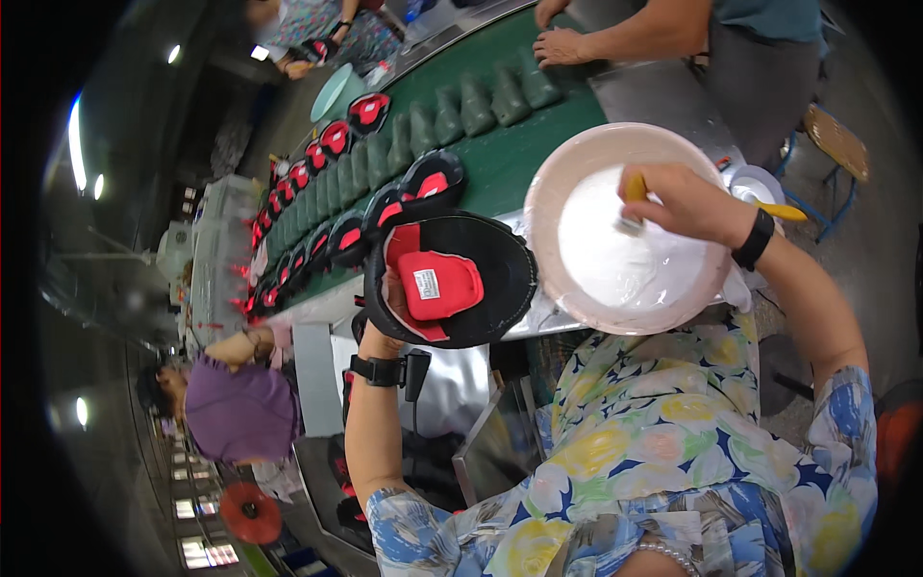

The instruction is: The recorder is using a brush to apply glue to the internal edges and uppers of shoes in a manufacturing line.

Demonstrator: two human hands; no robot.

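Note:
My left hand (382, 337) is closed around the edge of a black shoe upper (504, 277) with a red tongue and lining. The upper's open side faces up, and a white label sits on the tongue. Most of my left fingers are hidden beneath and inside it. In my right hand (690, 200) is a brush (635, 188) with a yellow handle. Its head is down at the white liquid (598, 252) inside a pale pink basin (551, 173), just right of the upper.
On the green conveyor belt (495, 159) stand rows of grey-green shoe lasts (475, 108) and more black-and-red uppers (345, 236). Across it are a co-worker's hands (561, 43). A small pot (755, 181) with a yellow-handled brush (784, 211) stands right of the basin. A purple-shirted person (240, 409) is at left.

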